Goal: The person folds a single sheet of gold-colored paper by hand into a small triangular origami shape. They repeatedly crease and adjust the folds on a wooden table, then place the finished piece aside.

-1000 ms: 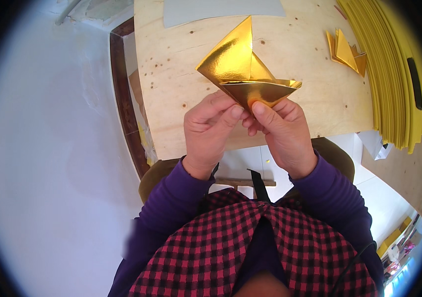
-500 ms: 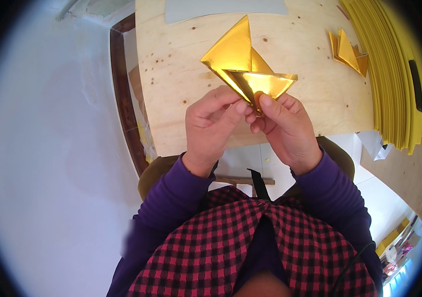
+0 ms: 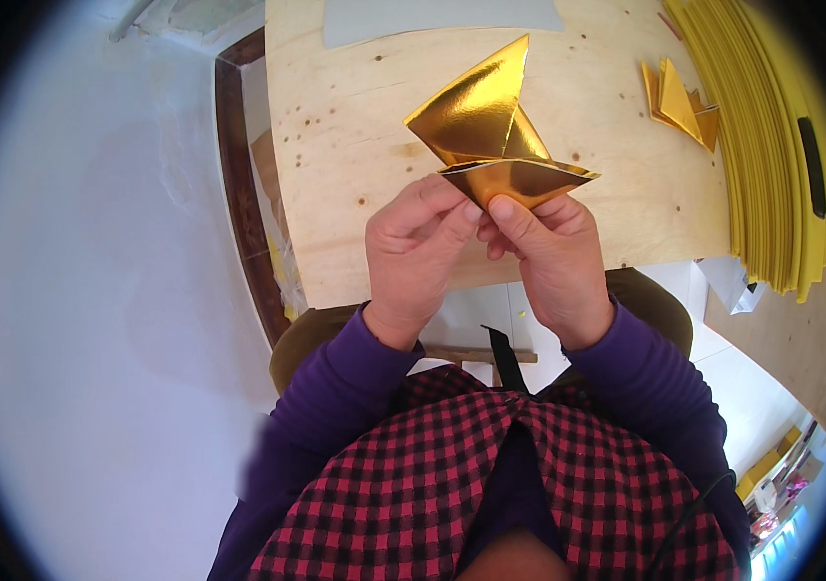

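Gold paper (image 3: 487,116) sits upper centre of the frame, pinched low by left hand (image 3: 411,254) and right hand (image 3: 560,259), each grip closed. Uneven pressure could crease it.

Folded paper (image 3: 479,107) above table (image 3: 336,203), stack (image 3: 752,155) to right.

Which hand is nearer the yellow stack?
Right. The right hand is left of the yellow stack, with a gap between; the left hand is farther off, to the right hand's left.

Tabletop (image 3: 336,174) is passable leftward; a yellow stack (image 3: 734,145), height unclear, bars the right.
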`<state>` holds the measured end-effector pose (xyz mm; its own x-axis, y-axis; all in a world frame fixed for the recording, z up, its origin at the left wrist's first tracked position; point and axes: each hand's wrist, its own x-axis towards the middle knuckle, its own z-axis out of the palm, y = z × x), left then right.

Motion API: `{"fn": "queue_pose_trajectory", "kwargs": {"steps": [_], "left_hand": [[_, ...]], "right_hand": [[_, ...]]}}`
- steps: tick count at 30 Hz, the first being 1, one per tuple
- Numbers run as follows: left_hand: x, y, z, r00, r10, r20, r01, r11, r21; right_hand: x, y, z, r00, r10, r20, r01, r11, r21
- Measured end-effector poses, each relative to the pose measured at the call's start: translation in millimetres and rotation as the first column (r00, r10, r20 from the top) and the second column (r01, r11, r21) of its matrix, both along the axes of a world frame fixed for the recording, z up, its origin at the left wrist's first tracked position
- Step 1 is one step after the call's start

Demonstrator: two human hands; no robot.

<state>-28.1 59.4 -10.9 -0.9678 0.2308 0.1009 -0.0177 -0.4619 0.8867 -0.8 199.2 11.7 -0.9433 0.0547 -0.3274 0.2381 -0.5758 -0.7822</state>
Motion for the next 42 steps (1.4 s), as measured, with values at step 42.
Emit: {"fn": "queue_pose_trajectory", "kwargs": {"steps": [42], "left_hand": [[-3, -15, 11, 0.992, -0.082, -0.097, 0.092, 0.990, 0.111]], "right_hand": [[-2, 35, 25, 0.806, 0.336, -0.488, 0.102, 0.733, 0.672]]}}
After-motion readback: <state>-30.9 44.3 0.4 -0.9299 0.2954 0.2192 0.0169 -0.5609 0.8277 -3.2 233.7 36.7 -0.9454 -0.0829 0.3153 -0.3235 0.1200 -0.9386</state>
